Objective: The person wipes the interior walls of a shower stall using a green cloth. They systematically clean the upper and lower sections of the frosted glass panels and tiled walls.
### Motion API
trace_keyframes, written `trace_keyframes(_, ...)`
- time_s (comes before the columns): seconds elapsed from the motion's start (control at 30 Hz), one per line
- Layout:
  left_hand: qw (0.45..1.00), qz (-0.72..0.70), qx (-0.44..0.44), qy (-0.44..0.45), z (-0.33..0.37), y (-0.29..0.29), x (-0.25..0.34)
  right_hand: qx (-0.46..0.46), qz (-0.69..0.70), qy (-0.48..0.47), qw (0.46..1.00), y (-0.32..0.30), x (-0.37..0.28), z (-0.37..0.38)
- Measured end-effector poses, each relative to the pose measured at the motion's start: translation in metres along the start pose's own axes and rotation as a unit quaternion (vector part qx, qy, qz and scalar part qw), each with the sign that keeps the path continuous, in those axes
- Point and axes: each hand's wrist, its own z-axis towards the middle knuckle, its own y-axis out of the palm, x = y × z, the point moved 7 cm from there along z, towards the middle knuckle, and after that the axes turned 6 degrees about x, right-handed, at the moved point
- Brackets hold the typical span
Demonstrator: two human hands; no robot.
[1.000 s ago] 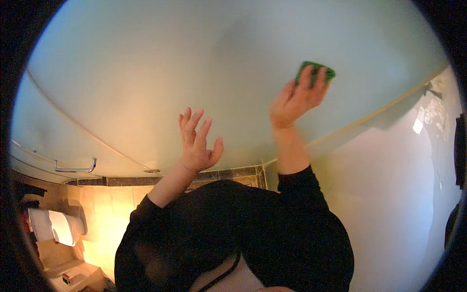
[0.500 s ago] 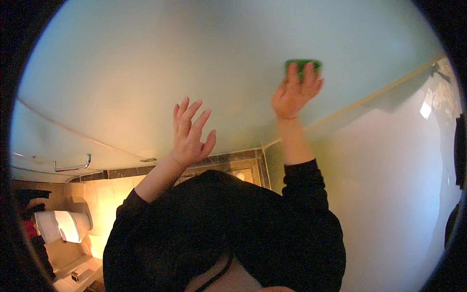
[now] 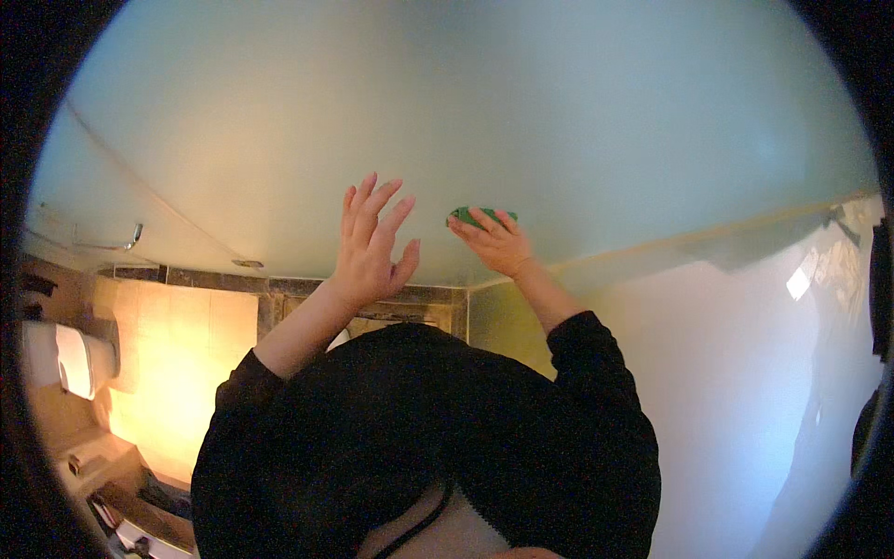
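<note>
A green scrubbing pad (image 3: 481,219) lies flat against a large, pale blue-green frosted panel (image 3: 596,102). My right hand (image 3: 496,244) presses on it with the fingers laid over its face, so only its edges show around them. To the left, my left hand (image 3: 371,247) is raised with fingers apart and holds nothing. Whether its fingertips touch the panel I cannot tell. Both arms wear dark sleeves pushed up the forearms.
A metal handle (image 3: 137,236) juts out at the left. Below it are a white toilet (image 3: 79,363) and a brightly lit tiled floor (image 3: 177,345). A dark border (image 3: 205,279) runs along the panel's lower edge. To the right stretches a pale wall (image 3: 726,354).
My right hand has moved the pad down and left across the panel, closer to my left hand. My left hand stays nearly in place, while the view has shifted a little.
</note>
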Motion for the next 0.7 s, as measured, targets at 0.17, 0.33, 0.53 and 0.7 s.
trace_keyframes(0.17,0.996,0.038,0.055,-0.064,-0.023,0.022,0.004,0.231,0.038,0.237,0.943,-0.092,0.157,0.061)
trace_keyframes(0.33,0.988,0.044,0.092,-0.115,-0.051,0.069,0.024,0.249,0.036,0.211,0.945,-0.087,0.157,0.055)
trace_keyframes(0.53,0.978,0.051,0.058,-0.193,-0.122,0.113,0.04,-0.03,0.109,-0.033,0.993,0.045,-0.025,-0.063)
trace_keyframes(0.7,0.97,0.054,0.041,-0.234,-0.158,0.136,0.049,-0.066,0.157,-0.168,0.971,0.066,-0.057,-0.097)
